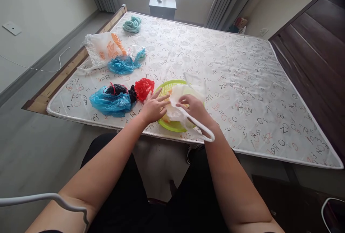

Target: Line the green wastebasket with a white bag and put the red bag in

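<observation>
My right hand (194,108) has its fingers closed on a white plastic bag (180,92), which it holds above a lime-green plastic basket (174,128). One of the bag's loop handles hangs over my right wrist. Fingers spread, my left hand (154,108) is beside the basket's left rim, with its fingertips close to the bag; I cannot tell whether they touch it. Something yellowish shows in the basket, partly covered by the bag. Just left of my left hand lies a crumpled red plastic bag (145,88), with a black bag (116,89) and a blue bag (111,103) bunched beyond it.
All this lies on a letter-printed mattress (242,93) with a wooden bed frame (37,104) along its left. Farther back are an orange-printed white bag (104,48), another blue bag (121,65) and a bundled teal cloth (132,24). A grey cable (40,197) crosses near my left arm.
</observation>
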A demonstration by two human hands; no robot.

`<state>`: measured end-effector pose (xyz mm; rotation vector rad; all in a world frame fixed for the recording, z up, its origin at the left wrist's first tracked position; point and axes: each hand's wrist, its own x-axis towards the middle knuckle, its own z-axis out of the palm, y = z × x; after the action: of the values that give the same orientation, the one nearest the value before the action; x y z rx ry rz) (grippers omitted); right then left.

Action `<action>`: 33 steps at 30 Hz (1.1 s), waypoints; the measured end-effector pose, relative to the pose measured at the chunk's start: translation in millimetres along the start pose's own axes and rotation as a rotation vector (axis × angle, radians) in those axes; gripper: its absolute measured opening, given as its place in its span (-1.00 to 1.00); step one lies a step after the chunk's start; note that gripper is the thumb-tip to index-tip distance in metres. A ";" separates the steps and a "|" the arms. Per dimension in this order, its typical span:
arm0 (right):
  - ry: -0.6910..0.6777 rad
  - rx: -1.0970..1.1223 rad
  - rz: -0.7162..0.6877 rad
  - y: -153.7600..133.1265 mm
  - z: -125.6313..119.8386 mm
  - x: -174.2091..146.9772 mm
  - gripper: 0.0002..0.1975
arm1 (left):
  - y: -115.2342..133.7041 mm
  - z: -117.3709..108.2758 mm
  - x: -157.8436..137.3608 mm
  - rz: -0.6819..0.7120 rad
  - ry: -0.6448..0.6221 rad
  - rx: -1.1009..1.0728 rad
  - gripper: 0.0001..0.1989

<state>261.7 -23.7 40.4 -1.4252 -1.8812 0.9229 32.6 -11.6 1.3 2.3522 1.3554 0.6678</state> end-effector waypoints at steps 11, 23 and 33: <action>-0.332 -0.094 -0.116 -33.7 23.6 -11.0 -0.20 | 11.8 -11.7 -8.4 -0.143 0.541 -0.424 -0.46; -0.395 -0.419 -0.062 -18.1 62.3 -6.5 -0.30 | 39.3 -33.5 -13.3 0.050 -0.138 -0.151 -0.70; -0.465 -0.535 -0.020 -26.3 60.8 -4.5 -0.08 | 26.5 -20.6 -18.0 -0.174 0.102 0.043 -0.67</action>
<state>199.8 -43.3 26.4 -1.5750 -2.6338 0.8250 32.2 -38.9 27.8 2.2262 1.6121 0.7211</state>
